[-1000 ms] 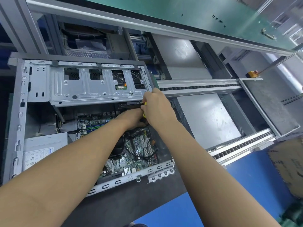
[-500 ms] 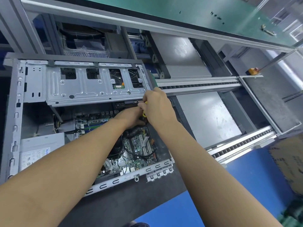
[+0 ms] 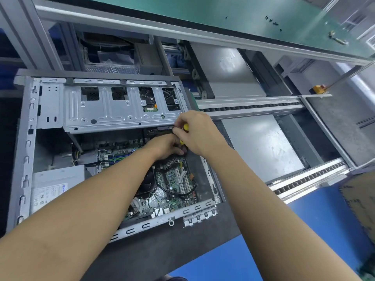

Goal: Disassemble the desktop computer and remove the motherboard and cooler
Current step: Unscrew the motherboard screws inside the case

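Observation:
An open grey desktop case (image 3: 30, 138) lies on its side on a dark mat. Inside, the green motherboard (image 3: 172, 179) shows with black cables over it; the black cooler fan (image 3: 147, 182) is partly hidden by my left forearm. My right hand (image 3: 199, 131) grips a yellow-handled screwdriver (image 3: 185, 127) at the case's upper right, just under the metal drive cage (image 3: 113, 110). My left hand (image 3: 164, 146) sits right beside it with fingers curled down at the tool's tip; what it holds is hidden.
A grey power supply (image 3: 54, 185) fills the case's lower left. A conveyor with roller rails (image 3: 249, 107) runs to the right. Several black screws (image 3: 272, 20) lie on the green shelf above. A cardboard box (image 3: 361, 201) stands at the right edge.
Both hands stay at the same spot under the drive cage. Only the view has shifted slightly.

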A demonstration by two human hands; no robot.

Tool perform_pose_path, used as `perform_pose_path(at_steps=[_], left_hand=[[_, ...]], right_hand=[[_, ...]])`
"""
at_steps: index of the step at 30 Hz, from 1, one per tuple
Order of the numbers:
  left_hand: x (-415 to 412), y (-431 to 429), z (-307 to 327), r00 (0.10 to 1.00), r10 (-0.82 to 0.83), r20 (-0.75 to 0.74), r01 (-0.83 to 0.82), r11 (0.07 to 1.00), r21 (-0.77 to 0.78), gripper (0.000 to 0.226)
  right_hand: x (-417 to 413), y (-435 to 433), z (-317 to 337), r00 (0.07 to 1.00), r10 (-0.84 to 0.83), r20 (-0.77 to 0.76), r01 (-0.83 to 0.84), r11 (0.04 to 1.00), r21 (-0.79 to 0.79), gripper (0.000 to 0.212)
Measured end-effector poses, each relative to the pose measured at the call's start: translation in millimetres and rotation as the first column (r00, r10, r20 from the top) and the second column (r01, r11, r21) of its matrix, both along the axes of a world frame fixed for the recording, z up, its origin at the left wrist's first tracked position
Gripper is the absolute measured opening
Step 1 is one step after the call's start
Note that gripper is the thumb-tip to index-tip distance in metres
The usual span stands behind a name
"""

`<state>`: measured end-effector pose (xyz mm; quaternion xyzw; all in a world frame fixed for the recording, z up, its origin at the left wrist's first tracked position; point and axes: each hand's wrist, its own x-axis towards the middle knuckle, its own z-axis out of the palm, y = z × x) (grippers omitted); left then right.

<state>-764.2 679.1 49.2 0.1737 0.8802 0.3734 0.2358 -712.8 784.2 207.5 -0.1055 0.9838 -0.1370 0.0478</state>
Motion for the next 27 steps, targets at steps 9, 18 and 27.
perform_pose_path(at_steps=[9,18,27], left_hand=[[-3,2,-2,1.0,0.02,0.011,-0.02,0.999,-0.037,0.018],[2,3,2,0.999,0.008,-0.053,-0.011,0.998,-0.06,0.037],[-4,-11,7,0.998,-0.056,-0.017,0.051,0.974,-0.222,0.023]], right_hand=[[-7,-4,-3,0.996,-0.09,-0.011,0.091,0.986,0.142,0.019],[-2,-8,-9,0.997,-0.072,0.03,0.069,0.994,0.085,0.029],[4,4,-16,0.997,0.076,-0.001,-0.076,0.994,0.08,0.036]])
